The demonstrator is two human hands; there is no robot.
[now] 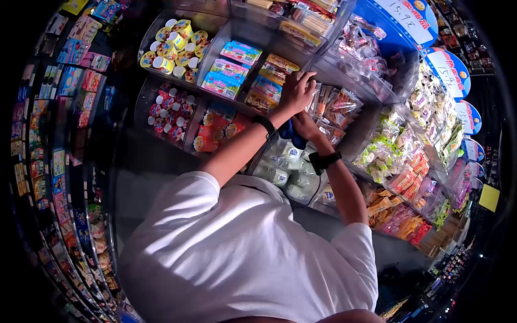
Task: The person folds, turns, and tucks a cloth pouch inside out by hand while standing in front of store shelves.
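My left hand (295, 96) is raised over the middle of the display, its fingers curled together at the corner of a clear divider; what they hold, if anything, is hidden. Just below it, my right hand (308, 127) is closed on a dark blue cloth (291, 134), which hangs over the bin of white-and-green packets (288, 161). Clear-wrapped brown snacks (342, 105) lie right beside both hands. To the left of my left hand are yellow and blue snack packs (266, 89).
Bins hold small yellow cups (175, 46), red cups (171, 113) and pink-and-blue boxes (226, 78). Candy bins (385, 140) with blue price signs (449, 70) stand on the right. Packed shelves (59, 177) line the left side. Clear dividers rise between the bins.
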